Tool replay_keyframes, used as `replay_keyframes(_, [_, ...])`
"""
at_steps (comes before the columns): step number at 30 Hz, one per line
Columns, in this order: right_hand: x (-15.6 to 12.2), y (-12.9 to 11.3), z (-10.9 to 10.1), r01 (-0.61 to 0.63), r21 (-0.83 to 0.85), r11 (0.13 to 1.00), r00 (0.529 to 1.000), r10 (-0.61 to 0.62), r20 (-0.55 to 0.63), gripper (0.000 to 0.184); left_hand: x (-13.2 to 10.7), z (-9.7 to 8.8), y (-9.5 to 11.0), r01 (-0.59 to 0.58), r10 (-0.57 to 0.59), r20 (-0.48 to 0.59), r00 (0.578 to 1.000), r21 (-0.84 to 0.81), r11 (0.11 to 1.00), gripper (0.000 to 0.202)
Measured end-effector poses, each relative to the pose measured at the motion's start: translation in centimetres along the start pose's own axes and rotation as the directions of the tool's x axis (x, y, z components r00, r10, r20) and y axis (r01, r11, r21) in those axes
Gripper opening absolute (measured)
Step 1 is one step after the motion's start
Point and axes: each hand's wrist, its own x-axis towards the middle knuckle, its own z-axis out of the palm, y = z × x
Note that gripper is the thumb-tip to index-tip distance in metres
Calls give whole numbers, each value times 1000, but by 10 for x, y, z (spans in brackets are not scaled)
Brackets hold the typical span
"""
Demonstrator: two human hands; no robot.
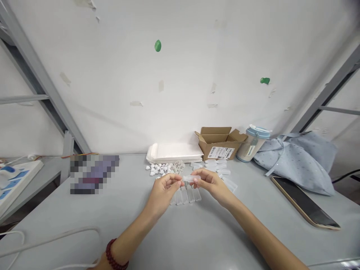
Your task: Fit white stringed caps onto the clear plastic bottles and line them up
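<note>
A small translucent plastic tube (191,178) lies level between my two hands above the table. My right hand (209,182) pinches it from the right with thumb and fingertips. At its left end, the thumb and fingers of my left hand (165,189) are closed in a pinch; whether a small cap is also there cannot be made out. Below my hands, several clear flat plastic tubes (184,197) lie in a row. Small white caps (159,168) and a heap of thin white cords (178,167) sit just behind my left hand. More translucent tubes (223,171) lie behind my right hand.
Behind are a stack of white padded envelopes (176,152), an open cardboard box (222,146) and a blue-lidded cup (251,144). A pale blue cloth bag (298,161) and a phone (305,202) lie right. A power strip (21,183) and white cable (56,236) are left.
</note>
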Motion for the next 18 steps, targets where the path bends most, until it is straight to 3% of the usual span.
replay_keyframes(5, [-1, -1, 2, -19, 7, 1000, 997, 19, 81, 23, 0, 0, -1, 0, 0, 0, 1000, 15, 1000, 19])
replay_keyframes(12, [-2, -1, 1, -36, -8, 999, 996, 36, 76, 25, -1, 1, 1, 31, -33, 47, 998, 39, 999, 19])
replay_keyframes(18, [-1, -2, 2, -35, 9, 999, 995, 34, 94, 25, 3, 1, -3, -51, 47, 65, 997, 61, 997, 19])
